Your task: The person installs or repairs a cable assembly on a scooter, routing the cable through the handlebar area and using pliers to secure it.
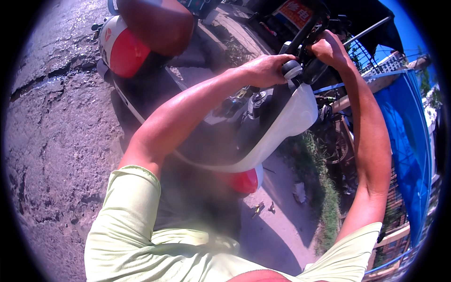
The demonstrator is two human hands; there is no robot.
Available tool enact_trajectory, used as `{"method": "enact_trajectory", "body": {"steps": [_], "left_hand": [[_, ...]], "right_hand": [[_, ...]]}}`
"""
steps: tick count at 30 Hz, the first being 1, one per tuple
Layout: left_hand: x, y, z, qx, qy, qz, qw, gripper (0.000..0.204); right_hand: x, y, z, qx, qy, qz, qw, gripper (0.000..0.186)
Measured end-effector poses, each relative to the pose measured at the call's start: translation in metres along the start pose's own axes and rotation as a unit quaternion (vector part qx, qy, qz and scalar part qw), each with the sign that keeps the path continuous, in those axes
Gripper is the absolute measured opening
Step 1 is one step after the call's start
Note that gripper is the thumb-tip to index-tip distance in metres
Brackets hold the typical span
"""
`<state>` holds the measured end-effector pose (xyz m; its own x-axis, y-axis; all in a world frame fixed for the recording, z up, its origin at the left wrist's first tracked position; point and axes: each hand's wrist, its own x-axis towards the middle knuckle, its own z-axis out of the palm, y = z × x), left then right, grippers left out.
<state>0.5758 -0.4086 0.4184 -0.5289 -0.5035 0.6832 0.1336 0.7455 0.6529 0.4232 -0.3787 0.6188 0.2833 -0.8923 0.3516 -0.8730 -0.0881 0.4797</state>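
A white-edged panel (263,145) with a dark inner face, which looks like part of a scooter's body, stretches between my arms. At its upper end, my left hand (265,70) is closed on a rounded black-and-grey part (292,69), thumb and fingers against it. Just beyond and to the right, my right hand (329,49) is curled closed among dark bars. What it holds is hidden behind the knuckles. Near the two hands, a black bar (303,35) slants upward. Small metallic fittings (256,101) show inside the panel, below my left wrist.
A red-and-white rounded object (124,49) is at upper left, beside a large brown rounded shape. Another red-and-white piece (246,179) shows under the panel. Rough pavement (61,141) spreads left. Grass (329,211), a blue tarp (406,136) and a red sign (296,13) are at right.
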Motion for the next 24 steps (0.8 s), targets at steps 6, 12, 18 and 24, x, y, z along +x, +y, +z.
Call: {"method": "enact_trajectory", "body": {"steps": [6,12,18,24], "left_hand": [[-0.001,0.002,-0.003,-0.016,0.031,-0.002,0.999,0.065],[0.027,-0.009,-0.007,-0.107,0.138,-0.014,0.985,0.033],[0.06,-0.019,-0.02,-0.199,0.176,0.012,0.964,0.057],[0.088,-0.009,-0.005,-0.23,0.139,0.031,0.963,0.043]], "right_hand": [[-0.004,-0.014,-0.005,-0.05,-0.004,0.014,0.999,0.017],[-0.009,-0.001,-0.004,0.029,-0.007,0.01,1.0,0.021],[0.002,-0.017,0.008,0.022,0.031,0.079,0.996,0.027],[-0.02,-0.001,0.003,0.17,0.059,-0.037,0.983,0.027]]}}
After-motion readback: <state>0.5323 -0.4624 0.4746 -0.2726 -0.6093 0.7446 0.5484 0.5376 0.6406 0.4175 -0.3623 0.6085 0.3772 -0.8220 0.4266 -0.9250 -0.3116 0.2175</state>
